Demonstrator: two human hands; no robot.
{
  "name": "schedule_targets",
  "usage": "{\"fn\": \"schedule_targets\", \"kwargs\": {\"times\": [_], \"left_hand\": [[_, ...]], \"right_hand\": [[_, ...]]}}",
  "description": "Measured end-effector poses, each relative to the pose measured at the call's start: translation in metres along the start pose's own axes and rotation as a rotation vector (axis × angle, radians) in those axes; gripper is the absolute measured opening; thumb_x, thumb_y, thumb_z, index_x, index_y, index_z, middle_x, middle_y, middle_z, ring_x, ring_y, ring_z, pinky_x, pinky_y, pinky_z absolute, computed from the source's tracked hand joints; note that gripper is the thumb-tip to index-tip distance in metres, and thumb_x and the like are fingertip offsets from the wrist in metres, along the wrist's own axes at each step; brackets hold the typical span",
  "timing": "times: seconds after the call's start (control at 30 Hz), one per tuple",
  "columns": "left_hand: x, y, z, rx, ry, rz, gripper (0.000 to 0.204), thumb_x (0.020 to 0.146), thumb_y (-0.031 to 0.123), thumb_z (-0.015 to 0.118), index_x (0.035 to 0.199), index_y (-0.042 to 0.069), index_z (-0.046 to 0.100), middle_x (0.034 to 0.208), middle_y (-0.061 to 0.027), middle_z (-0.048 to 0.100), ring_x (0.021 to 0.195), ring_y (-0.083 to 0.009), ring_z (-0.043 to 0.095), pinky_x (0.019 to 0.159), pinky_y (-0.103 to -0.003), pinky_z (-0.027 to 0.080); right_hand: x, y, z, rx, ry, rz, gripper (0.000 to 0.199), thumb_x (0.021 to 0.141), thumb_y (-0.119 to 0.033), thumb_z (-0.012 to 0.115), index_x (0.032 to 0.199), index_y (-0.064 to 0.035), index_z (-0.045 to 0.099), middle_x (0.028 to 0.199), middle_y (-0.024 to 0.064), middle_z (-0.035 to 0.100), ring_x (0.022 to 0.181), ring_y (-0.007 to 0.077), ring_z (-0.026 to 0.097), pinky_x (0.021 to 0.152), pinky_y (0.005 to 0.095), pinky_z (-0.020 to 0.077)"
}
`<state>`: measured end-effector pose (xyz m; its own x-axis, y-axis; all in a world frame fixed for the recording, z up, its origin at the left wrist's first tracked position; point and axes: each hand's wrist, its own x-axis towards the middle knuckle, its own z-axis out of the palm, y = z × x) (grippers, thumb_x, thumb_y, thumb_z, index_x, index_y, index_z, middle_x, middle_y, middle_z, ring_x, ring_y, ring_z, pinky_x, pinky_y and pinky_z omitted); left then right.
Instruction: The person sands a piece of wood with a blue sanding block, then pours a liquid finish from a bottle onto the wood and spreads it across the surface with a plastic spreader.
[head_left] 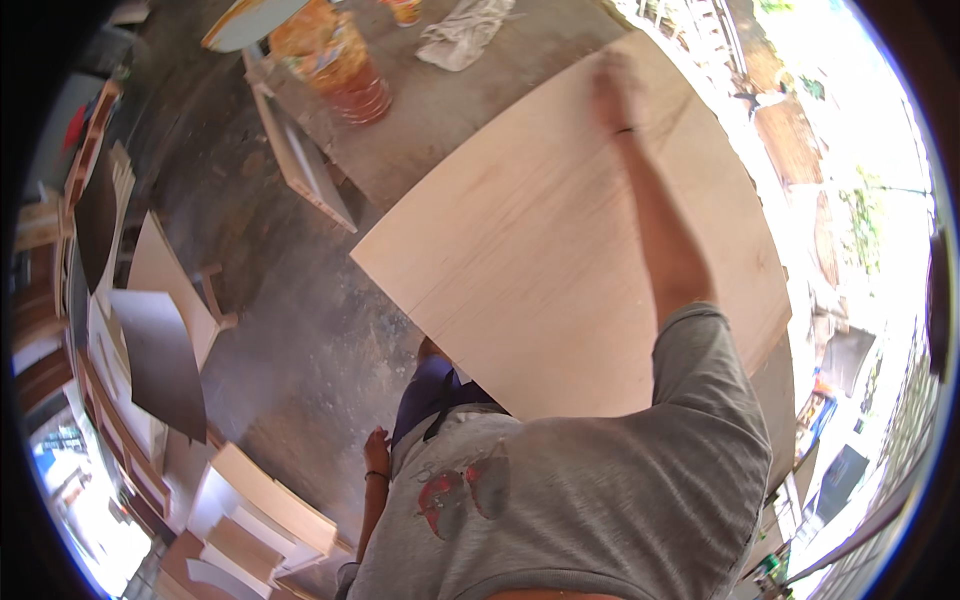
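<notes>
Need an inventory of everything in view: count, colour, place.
Large wood panel: 1, pale tan, on the worktable
Worktable: 1, grey-brown, under the panel
Bucket: 1, see-through with orange stains, on the worktable
Round piece: 1, whitish, yellow-orange rim, beside the bucket
Small container: 1, orange-yellow, top edge
Cloth: 1, off-white, right of the bucket
Boards: several, white, tan and brown, left side
Floor: 1, dark grey, left of the worktable
Right-side background: clutter, too bright to count
T-shirt: 1, grey, red print, lower middle
Wristbands: 2, dark, one per wrist
Left hand: 1, bare, beside the hip
Right hand: 1, bare, blurred, over the panel's far part
</notes>
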<state>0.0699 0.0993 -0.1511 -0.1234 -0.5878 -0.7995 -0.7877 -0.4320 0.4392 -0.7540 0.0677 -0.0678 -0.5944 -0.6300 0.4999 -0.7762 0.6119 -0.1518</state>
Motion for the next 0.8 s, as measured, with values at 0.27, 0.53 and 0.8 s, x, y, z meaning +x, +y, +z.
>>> {"fn": "schedule_targets", "kwargs": {"times": [0.27, 0.53, 0.8], "left_hand": [[-0.036, -0.001, 0.005, -0.170, 0.069, -0.162, 0.051, 0.090, 0.043, 0.042, 0.111, -0.002, 0.055, 0.105, -0.0159, 0.061, 0.094, -0.0226, 0.059, 0.078, -0.031, 0.046], [-0.011, 0.024, -0.010, 0.237, -0.034, 0.234, 0.043, 0.092, 0.036, 0.041, 0.108, -0.002, 0.055, 0.105, -0.0135, 0.061, 0.090, -0.0241, 0.060, 0.079, -0.034, 0.046], [0.014, 0.244, 0.037, 0.022, 0.443, 0.612, 0.054, 0.093, 0.033, 0.043, 0.133, -0.001, 0.031, 0.139, -0.0234, 0.026, 0.128, -0.0367, 0.027, 0.103, -0.044, 0.025]], "right_hand": [[-0.088, -0.213, -0.044, 0.050, -0.305, -0.539, 0.048, 0.085, -0.029, 0.045, 0.125, -0.0017, 0.044, 0.134, 0.0122, 0.041, 0.127, 0.0249, 0.034, 0.100, 0.0537, 0.0248], [-0.273, -0.364, -0.155, 1.287, -1.113, -1.111, 0.047, 0.078, -0.018, 0.049, 0.125, -0.0122, 0.048, 0.126, 0.0075, 0.051, 0.123, 0.0204, 0.041, 0.103, 0.0465, 0.0250], [-0.149, -0.265, -0.084, 0.522, -0.475, -0.837, 0.040, 0.086, -0.022, 0.042, 0.126, -0.0205, 0.047, 0.138, -0.0014, 0.038, 0.131, 0.0132, 0.028, 0.105, 0.0535, 0.0168]]}}
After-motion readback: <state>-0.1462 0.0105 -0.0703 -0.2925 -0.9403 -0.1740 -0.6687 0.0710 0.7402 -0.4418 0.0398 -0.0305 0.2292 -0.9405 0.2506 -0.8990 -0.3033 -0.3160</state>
